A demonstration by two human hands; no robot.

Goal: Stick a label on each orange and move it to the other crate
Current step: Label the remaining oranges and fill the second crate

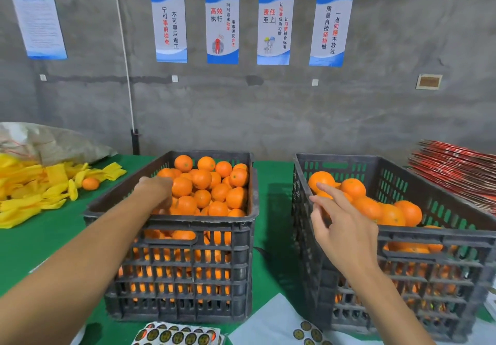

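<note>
Left hand (158, 191) down in the full left crate (171, 240) among oranges (204, 183), grip hidden. Right hand (341, 226) relaxed, fingers loose over right crate (402, 261). Label sheets (177, 335) at worktop (53, 240) near edge, yellow wraps (32, 189) far-left.

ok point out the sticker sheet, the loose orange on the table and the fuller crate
sticker sheet (177, 335), head view, on a round label near its middle
loose orange (90, 183), head view, centre of its skin, beside the yellow wrappers
fuller crate (198, 222), head view, on its near top rim
</note>
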